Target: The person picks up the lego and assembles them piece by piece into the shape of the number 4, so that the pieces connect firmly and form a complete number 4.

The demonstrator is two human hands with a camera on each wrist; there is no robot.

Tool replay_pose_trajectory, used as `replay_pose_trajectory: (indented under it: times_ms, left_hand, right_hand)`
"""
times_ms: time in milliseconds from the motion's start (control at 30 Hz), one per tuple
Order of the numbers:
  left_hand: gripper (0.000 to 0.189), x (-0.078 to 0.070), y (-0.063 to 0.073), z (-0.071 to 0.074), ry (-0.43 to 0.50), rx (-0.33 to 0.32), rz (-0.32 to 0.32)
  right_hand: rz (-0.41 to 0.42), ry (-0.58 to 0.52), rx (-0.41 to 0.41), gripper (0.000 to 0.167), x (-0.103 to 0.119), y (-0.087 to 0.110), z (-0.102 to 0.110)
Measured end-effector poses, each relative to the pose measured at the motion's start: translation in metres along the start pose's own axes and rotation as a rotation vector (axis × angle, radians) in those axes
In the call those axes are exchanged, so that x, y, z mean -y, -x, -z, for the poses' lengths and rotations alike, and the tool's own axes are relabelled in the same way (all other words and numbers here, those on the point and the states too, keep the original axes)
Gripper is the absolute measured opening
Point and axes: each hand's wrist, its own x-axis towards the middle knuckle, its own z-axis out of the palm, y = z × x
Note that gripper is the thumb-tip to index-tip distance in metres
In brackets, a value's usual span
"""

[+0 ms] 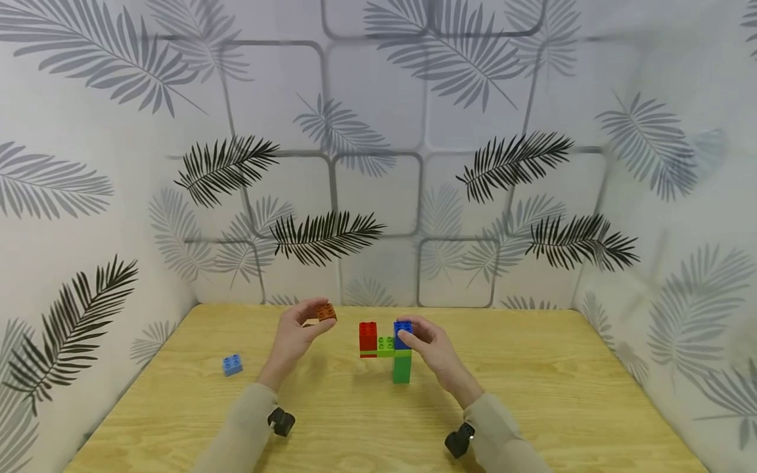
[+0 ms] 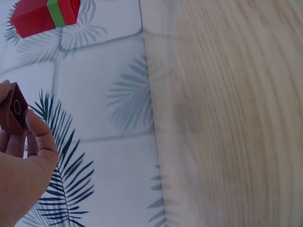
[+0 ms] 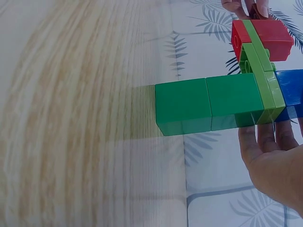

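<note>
Well inside the table side edges (image 1: 630,384), left grip (image 1: 298,335) pinches brown brick (image 1: 326,311), right grip (image 1: 439,355) dark-blue brick (image 1: 402,326)

Closed in by palm-frond-print wall covering (image 1: 378,197), above a wood-grain tabletop (image 1: 367,427).
Patterned with grey and black fronds (image 1: 328,238) and rounded grey outlines (image 1: 378,154) across the upper and middle frame; turned forward at left and right edges; met at lower centre by yellowish wood; lit softly, bluish toward the top.

Pale sleeves (image 1: 248,420) — black wrist cameras (image 1: 282,422)
</note>
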Motion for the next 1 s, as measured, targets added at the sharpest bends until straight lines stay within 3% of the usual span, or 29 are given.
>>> replay_pose_trajectory:
  times_ms: [300, 500, 733, 1000]
  left_hand:
    - [0.04, -0.015, 0.001, -0.024, 0.108, 0.05, -0.015]
    - [0.04, -0.016, 0.002, -0.037, 0.14, 0.053, -0.046]
    - [0.036, -0.019, 0.004, -0.051, 0.101, 0.046, -0.082]
    - [0.041, -0.026, 0.004, -0.061, 0.08, 0.111, -0.085]
  right_hand:
    - [0.019, 0.005, 0.0, 0.04, 0.002, 0.0, -0.001]
    - [0.016, 0.016, 0.015, 0.044, 0.003, 0.002, -0.001]
    - [-0.001, 0.041, 0.005, 0.044, 0.004, 0.004, -0.001]
    - [0.002, 0.095, 0.021, 0.044, 0.003, 0.001, 0.004]
